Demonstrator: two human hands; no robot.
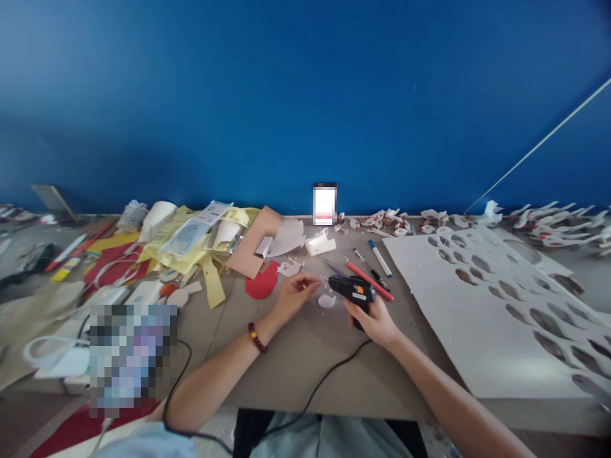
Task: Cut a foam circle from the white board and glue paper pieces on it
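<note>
My right hand [375,318] is wrapped round the grip of a black hot glue gun [351,289], its nozzle pointing left. My left hand [296,294] is pinched close to the nozzle. Whatever lies between its fingertips is too small to make out. A small white cut piece [327,301] rests on the table just below the nozzle. From the gun a black cord [329,374] runs down over the table edge toward my lap. Left of my left hand lies a red paper round [261,280].
A large white sheet with cut-out holes [443,324] covers the right side. Behind the gun lie a red pen [370,280] and a blue-capped marker [380,257]. A lit phone [324,205] leans on the blue wall. Papers, bags [191,235] and cables crowd the left.
</note>
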